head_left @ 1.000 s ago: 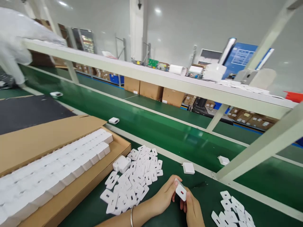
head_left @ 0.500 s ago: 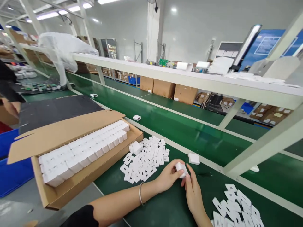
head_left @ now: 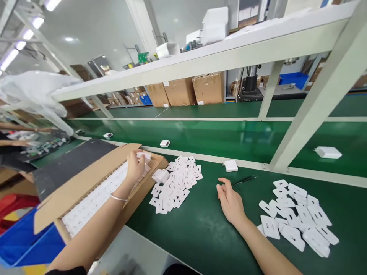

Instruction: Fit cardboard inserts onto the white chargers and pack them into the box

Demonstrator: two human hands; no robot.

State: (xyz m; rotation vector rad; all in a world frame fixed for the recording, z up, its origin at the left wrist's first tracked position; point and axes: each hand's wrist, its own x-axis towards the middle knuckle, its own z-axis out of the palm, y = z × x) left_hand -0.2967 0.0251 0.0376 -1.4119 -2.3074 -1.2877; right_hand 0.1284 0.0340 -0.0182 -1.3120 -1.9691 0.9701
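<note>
My left hand (head_left: 135, 166) reaches into the far end of the cardboard box (head_left: 156, 168), its fingers closed at the rows of white adapter housings (head_left: 99, 194); what it pinches is hidden. Over the green table, my right hand (head_left: 229, 198) has its fingers loosely apart and holds nothing. A white adapter (head_left: 230, 165) and black tweezers (head_left: 245, 180) lie just beyond it. Between my hands is a pile of flat white plates with slots (head_left: 179, 183), beside white housings (head_left: 161, 175). A second pile of plates (head_left: 298, 214) lies to the right.
A green conveyor (head_left: 200, 135) runs behind the table, carrying white adapters (head_left: 164, 143). A slanted shelf post (head_left: 312, 88) stands at the right, under a long shelf (head_left: 183, 67). Blue bins (head_left: 43, 244) sit at the lower left. Another person's hand (head_left: 20, 143) shows at the far left.
My left hand has left my right hand and moved left into the box. The white housing both hands held is no longer at my right hand, which has opened. The view has shifted.
</note>
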